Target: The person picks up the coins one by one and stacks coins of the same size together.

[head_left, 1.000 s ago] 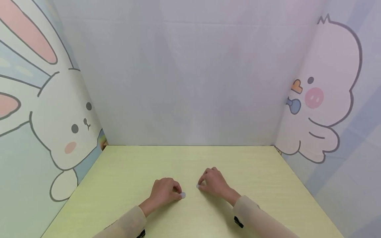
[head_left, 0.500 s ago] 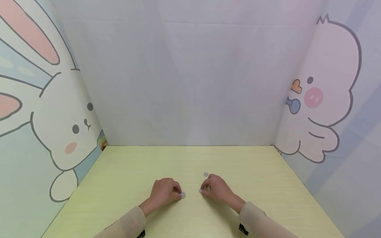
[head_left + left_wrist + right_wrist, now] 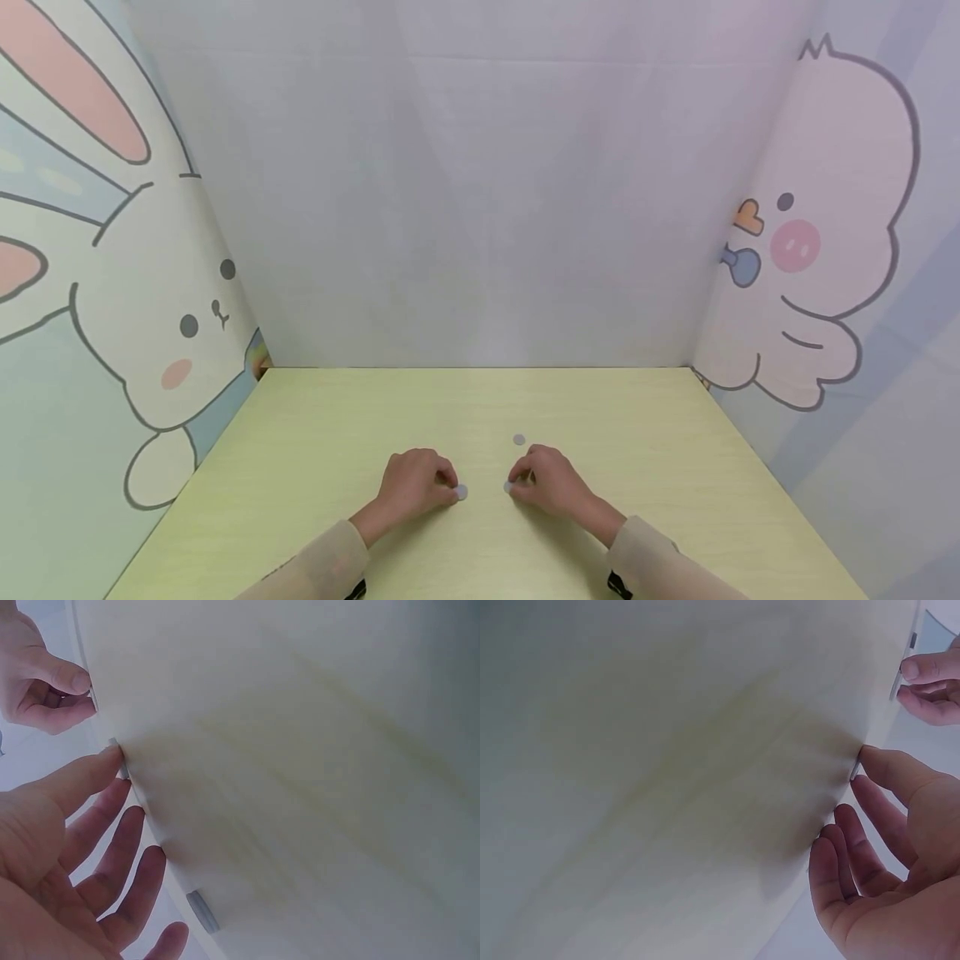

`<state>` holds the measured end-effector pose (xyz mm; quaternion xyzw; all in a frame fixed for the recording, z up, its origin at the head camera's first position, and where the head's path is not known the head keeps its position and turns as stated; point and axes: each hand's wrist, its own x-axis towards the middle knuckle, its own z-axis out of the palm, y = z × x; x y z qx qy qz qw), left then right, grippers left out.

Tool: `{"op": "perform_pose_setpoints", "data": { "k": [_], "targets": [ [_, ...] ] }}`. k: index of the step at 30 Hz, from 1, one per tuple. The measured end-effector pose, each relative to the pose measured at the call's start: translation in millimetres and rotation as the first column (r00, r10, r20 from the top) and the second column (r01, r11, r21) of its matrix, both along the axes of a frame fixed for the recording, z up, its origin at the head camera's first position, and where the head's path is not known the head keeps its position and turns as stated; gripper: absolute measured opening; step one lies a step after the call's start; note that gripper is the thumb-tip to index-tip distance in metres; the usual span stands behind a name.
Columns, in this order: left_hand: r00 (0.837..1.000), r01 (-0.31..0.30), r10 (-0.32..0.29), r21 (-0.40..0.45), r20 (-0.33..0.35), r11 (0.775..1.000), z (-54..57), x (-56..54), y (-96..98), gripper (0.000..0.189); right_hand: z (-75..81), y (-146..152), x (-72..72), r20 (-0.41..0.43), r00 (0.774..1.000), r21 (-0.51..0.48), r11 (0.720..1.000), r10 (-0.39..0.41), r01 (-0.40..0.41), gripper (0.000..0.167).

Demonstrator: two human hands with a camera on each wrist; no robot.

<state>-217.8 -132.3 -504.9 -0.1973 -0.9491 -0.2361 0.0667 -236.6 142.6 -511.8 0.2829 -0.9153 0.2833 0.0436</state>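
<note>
My left hand (image 3: 418,481) rests low over the table, thumb and index finger pinching the edge of a small, flat, round grey disc (image 3: 462,492). To its right, my right hand (image 3: 547,481) pinches a similar grey disc (image 3: 507,487) between thumb and index finger, partly covered by the fingertips. A third grey disc (image 3: 519,439) lies flat just beyond the right hand. In the left wrist view, another grey disc (image 3: 202,911) lies on the table near the little finger; the head view does not show it there. The right wrist view shows the pinched disc (image 3: 856,766) edge-on.
The pale yellow table (image 3: 360,408) is bounded by a plain light curtain (image 3: 480,208) at the back. Side curtains carry a printed rabbit (image 3: 161,292) on the left and a printed chick (image 3: 817,183) on the right.
My right hand has moved toward me and slightly right with its disc, bringing the third disc beyond it into sight. The left hand and its disc have stayed put.
</note>
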Motion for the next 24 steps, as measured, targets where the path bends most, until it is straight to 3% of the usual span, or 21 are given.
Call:
{"op": "perform_pose_setpoints", "data": {
  "k": [24],
  "targets": [
    [1.0,-0.002,0.002,0.013,0.022,1.0,4.8,2.9,0.6,0.015,1.3,1.7,3.1,0.033,0.999,-0.003,1.0,-0.003,0.003,0.006]
  ]
}}
